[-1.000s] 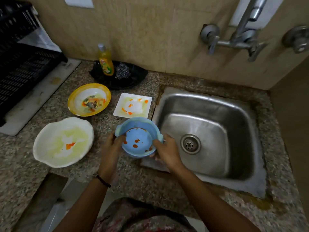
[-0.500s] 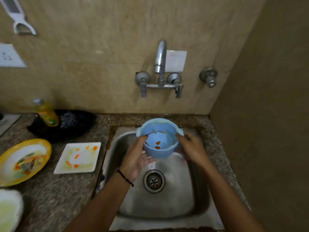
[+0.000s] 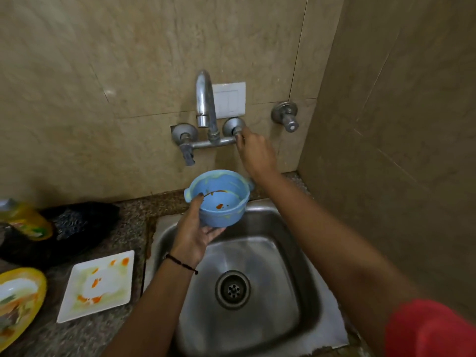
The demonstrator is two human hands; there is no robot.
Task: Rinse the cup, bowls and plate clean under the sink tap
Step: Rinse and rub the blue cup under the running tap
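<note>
My left hand point(image 3: 193, 234) grips a blue bowl point(image 3: 220, 198) with red sauce stains, thumb over its rim, above the back of the steel sink point(image 3: 296, 300). The bowl sits below and slightly in front of the tap spout point(image 3: 204, 99). No water runs from it. My right hand point(image 3: 255, 153) reaches to the wall and its fingers hold the right tap handle point(image 3: 235, 128). On the counter to the left lie a stained white square plate point(image 3: 98, 286) and a yellow-rimmed bowl point(image 3: 18, 302) with food remains.
A yellow dish soap bottle point(image 3: 25, 220) and a steel scrubber point(image 3: 73, 222) sit in a black tray at the back left. A second valve point(image 3: 286, 115) sticks out of the wall on the right. A side wall closes the right.
My right hand has let go of the blue bowl and risen to the right tap handle. My left hand alone now holds the bowl, lifted higher toward the spout.
</note>
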